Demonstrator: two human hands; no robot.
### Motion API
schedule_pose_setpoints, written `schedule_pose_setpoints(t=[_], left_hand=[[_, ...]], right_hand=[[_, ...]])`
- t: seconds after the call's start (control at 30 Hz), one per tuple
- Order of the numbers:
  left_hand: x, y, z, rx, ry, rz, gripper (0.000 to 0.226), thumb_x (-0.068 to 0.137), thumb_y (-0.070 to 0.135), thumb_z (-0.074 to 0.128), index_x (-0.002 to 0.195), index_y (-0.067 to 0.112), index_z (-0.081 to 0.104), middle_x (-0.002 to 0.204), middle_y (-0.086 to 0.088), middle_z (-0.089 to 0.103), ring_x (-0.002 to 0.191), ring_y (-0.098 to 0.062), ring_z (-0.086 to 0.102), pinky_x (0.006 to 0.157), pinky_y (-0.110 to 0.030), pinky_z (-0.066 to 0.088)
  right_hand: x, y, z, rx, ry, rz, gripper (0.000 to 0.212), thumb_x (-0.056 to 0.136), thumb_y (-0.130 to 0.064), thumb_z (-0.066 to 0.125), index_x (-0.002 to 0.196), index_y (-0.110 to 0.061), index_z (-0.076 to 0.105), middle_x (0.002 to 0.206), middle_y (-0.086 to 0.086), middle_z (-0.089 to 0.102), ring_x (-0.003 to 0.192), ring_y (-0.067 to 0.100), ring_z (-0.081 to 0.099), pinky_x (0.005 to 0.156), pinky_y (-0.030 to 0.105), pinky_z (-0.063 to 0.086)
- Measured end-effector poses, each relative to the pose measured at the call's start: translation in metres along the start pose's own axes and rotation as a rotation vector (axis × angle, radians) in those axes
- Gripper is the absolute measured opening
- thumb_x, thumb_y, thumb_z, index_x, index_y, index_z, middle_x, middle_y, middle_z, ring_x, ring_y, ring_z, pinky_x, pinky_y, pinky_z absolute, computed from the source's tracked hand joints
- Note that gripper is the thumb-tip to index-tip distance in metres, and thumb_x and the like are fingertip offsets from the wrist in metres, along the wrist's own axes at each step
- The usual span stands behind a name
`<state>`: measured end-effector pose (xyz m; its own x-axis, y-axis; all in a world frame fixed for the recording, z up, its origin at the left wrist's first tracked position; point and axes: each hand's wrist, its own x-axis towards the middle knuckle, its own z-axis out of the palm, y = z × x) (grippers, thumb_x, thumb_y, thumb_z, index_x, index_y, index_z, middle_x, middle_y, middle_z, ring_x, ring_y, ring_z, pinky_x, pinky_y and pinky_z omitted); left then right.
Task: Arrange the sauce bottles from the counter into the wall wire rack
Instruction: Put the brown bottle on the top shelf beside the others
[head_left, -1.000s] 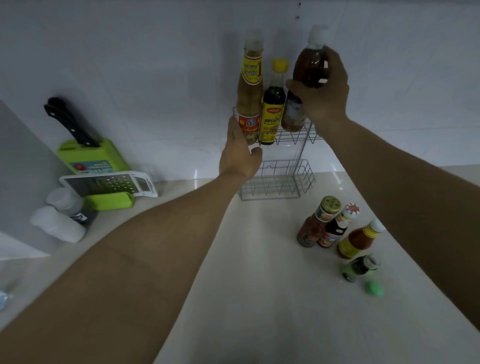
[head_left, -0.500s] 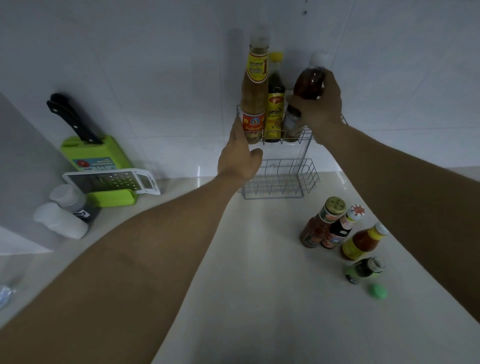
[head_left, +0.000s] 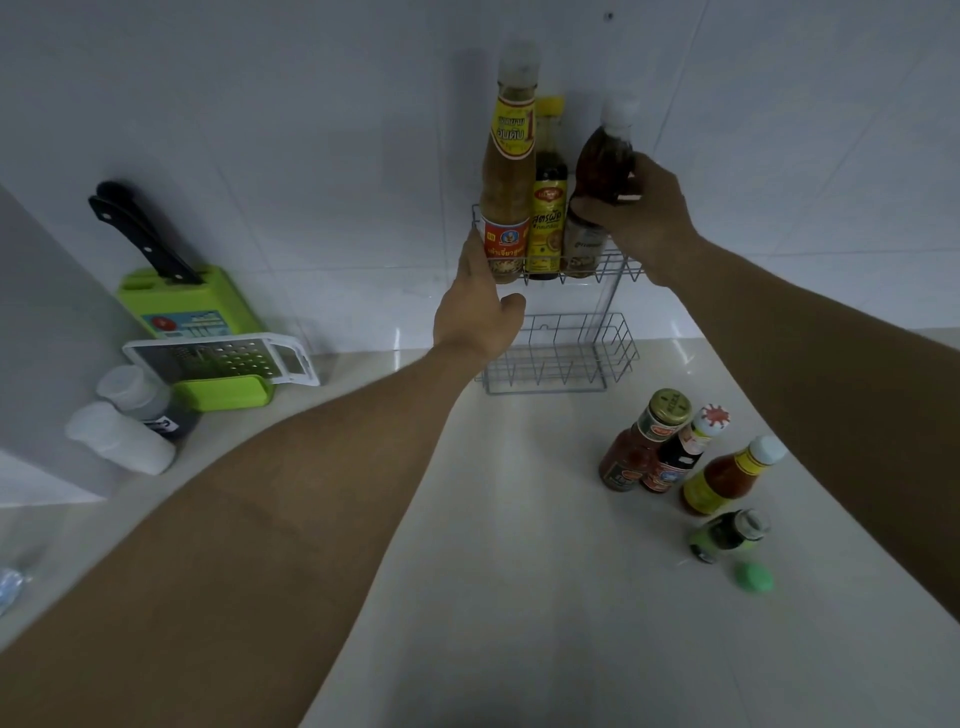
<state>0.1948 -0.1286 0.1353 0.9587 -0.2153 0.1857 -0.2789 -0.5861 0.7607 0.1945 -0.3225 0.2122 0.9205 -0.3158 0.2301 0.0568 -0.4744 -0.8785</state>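
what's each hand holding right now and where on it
Right hand grips the brown sauce bottle around its mid body, in the wire rack's upper tier. Left hand steadies the rack's front left corner.

Looked like a home kitchen: white tiled wall (head_left: 311, 130), pale table (head_left: 519, 519), green knife block (head_left: 192, 306) with black-handled knives (head_left: 140, 228), flat grater (head_left: 218, 358), wire rack (head_left: 566, 358) holding sauce bottles (head_left: 509, 197).

Dim, bluish cast; glare on wall (head_left: 405, 332) tiles; wide-angle bending at edges; near forearms soft, slightly blurred.
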Motion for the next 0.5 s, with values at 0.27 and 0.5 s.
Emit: schedule_pose_setpoints(t=[0.27,0.5], left_hand=[[0.001,0.0,-0.001,-0.002,-0.009,-0.001,0.086,0.09,0.025,0.063,0.157,0.027,0.009,0.156,0.005,0.036,0.132,-0.025,0.051,0.102,-0.035,0.046],[0.001,-0.002,-0.003,0.022,-0.042,0.006,0.088,0.09,0.028,0.063,0.157,0.026,0.007,0.158,0.003,0.032,0.133,-0.026,0.049,0.103,-0.038,0.046]], right_hand=[[0.002,-0.015,-0.003,0.143,-0.066,0.005,0.066,0.079,-0.009,0.079,0.134,-0.014,0.044,0.114,-0.008,0.058,0.095,-0.001,0.059,0.068,0.01,0.054],[0.015,-0.019,-0.007,0.599,-0.286,0.273,0.09,0.061,-0.074,0.074,0.129,-0.02,0.053,0.113,0.001,0.06,0.101,0.019,0.065,0.086,0.039,0.056]])
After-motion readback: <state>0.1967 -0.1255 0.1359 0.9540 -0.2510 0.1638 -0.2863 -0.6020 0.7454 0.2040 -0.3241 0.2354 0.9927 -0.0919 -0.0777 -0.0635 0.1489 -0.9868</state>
